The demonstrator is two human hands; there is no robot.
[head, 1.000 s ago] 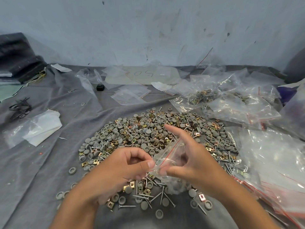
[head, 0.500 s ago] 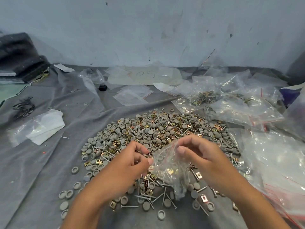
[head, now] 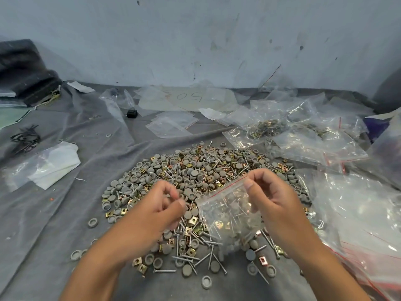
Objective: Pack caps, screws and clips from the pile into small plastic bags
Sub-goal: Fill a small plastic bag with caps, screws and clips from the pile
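Head view, nearest first: loose screws (head: pixel 165 271), grey caps (head: pixel 187 270) and brass clips (head: pixel 140 264) lie scattered on the grey cloth (head: pixel 54 224) over the counter, just ahead of both forearms. Above them the right hand (head: pixel 275 203) holds a small plastic bag (head: pixel 230 216) up off the cloth, thumb and forefinger pinching its red-lined top edge at the right corner, so the bag hangs down and leftward with screws, caps and a few clips already showing through its film. The left hand (head: pixel 156 211) sits just left of the bag, apart from it, fingers (head: pixel 171 192) loosely curled with thumb close to fingertips; motion blur hides whether it pinches anything small. The bag's mouth runs diagonally from the right hand's fingers down toward the left hand, so the left hand is the nearer one to take the free corner, whether to seal the strip or open it for more pieces, judging by this pose. Beyond the hands spreads the main pile (head: pixel 201 168) of mixed parts. Further right lie filled bags (head: pixel 267 127) and a heap of clear bags (head: pixel 358 205); flat empty bags (head: pixel 173 124) rest near the wall (head: pixel 195 40).
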